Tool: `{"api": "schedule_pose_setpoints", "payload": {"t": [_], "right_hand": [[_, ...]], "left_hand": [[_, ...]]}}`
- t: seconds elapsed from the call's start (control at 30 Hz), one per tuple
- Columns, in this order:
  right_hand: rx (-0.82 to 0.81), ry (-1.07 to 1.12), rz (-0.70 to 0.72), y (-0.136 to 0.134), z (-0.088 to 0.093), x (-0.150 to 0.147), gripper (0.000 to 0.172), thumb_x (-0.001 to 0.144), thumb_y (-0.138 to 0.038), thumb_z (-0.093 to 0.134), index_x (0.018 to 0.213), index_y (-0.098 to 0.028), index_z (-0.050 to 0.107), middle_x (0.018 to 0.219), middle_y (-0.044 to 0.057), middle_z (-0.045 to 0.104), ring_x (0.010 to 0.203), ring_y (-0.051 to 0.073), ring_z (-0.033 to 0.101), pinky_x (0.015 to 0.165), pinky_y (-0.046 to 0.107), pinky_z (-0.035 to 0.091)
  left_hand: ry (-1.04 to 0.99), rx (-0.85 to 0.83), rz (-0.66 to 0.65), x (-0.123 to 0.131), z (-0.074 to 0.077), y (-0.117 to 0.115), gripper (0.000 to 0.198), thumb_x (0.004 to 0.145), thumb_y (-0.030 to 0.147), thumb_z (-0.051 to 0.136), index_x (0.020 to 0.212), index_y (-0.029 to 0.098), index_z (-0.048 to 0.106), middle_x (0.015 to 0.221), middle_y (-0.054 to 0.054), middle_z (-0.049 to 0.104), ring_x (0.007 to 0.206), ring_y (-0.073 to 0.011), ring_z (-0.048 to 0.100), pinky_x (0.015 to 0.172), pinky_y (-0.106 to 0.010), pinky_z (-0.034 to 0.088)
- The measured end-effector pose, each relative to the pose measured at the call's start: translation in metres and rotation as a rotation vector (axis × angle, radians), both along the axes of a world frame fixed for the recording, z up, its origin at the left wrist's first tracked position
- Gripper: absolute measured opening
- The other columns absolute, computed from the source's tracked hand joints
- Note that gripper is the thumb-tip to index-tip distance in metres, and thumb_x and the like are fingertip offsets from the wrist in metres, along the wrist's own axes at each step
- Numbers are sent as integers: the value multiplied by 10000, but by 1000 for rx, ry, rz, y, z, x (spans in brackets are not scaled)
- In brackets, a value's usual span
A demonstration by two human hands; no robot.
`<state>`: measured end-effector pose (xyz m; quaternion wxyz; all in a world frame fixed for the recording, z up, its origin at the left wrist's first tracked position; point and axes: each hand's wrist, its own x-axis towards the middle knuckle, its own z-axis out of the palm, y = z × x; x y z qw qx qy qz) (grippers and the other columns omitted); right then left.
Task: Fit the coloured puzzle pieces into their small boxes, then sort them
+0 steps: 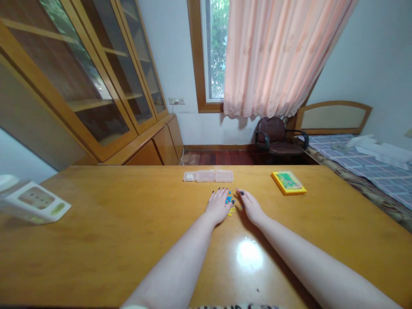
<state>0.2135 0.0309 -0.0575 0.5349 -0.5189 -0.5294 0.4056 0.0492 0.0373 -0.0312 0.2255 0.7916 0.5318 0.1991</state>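
Small blue pieces (228,199) and small yellow pieces (232,210) lie in a loose cluster on the wooden table (128,240), too small to name more exactly. My left hand (219,206) rests palm down at the cluster's left side, fingers stretched forward, with the thumb reaching over the pieces and partly covering them. On the other side, my right hand (251,205) stands on its edge a little apart from the pieces, its fingers extended and nothing seen in it. Beyond the hands is a row of clear plastic boxes (206,176), with something white in the leftmost one.
A yellow-framed flat box (289,183) with a green picture lies at the right on the table. At the far left stands a white and clear container (35,201). Past the table are a brown armchair (273,133), a bed (360,159) and a glass-door cabinet (96,77).
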Motion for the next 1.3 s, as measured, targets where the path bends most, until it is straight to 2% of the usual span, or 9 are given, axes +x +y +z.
{"api": "schedule_pose_setpoints", "payload": {"t": [0.13,0.23,0.4,0.53,0.73,0.9,1.07,1.17,1.3], "right_hand": [[57,-3,111,-18,-1,-26,599,828,-640,391,1174,-181,559,1249,137,567,1150,230,531,1000,422,398],[82,-79,31,-13,9,-21,594,886,-592,266,1183,-156,539,1195,157,595,1103,229,563,935,410,453],[164,-611,-316,15,49,60,479,845,-450,433,1191,-130,523,1234,162,550,1177,263,481,1010,425,351],[-90,-1119,-614,32,61,129,572,824,-416,473,1267,-54,451,1358,246,391,1248,364,357,1027,522,234],[-223,-1326,-578,35,47,162,536,801,-379,505,1236,-66,485,1211,235,516,1098,362,480,911,484,343],[-59,-1159,-536,39,53,139,428,820,-297,465,1176,-77,559,1222,219,530,1137,314,477,968,440,334],[181,-594,-370,32,60,67,430,795,-362,501,1143,-125,590,1182,152,585,1113,262,518,985,407,381],[330,-395,-235,17,57,24,398,803,-379,517,1131,-169,601,1199,133,582,1123,255,523,987,429,391],[474,-402,31,-3,48,-6,374,845,-345,479,1183,-217,573,1236,106,566,1169,236,496,1009,434,380]], "left_hand": [[-139,38,-81,1,-5,-2,544,765,318,541,1296,213,481,1409,-93,409,1336,-252,312,1133,-445,122],[-231,17,-106,1,-5,-4,520,733,306,578,1245,231,533,1375,-93,454,1318,-261,345,1132,-455,110],[-337,6,-136,1,2,-9,509,675,337,647,1170,233,591,1324,-88,514,1283,-260,401,1131,-424,148],[-287,18,-220,2,5,-14,541,659,314,656,1188,231,578,1318,-100,517,1266,-275,421,1123,-453,171],[-255,59,-297,4,6,-16,484,678,318,665,1150,244,595,1287,-88,547,1233,-262,463,1109,-471,213],[-322,24,-322,4,6,-15,430,675,303,687,1099,278,621,1205,-56,610,1192,-258,501,1100,-468,234],[-417,-65,-269,4,9,-14,425,678,265,683,1099,264,628,1186,-74,615,1182,-267,499,1118,-475,174],[-667,-92,-88,4,6,-8,469,688,277,682,1147,227,598,1252,-99,565,1228,-256,452,1115,-442,206],[-1034,-130,37,3,4,1,569,786,390,605,1300,203,445,1381,-107,443,1281,-222,399,1090,-375,283]]}}
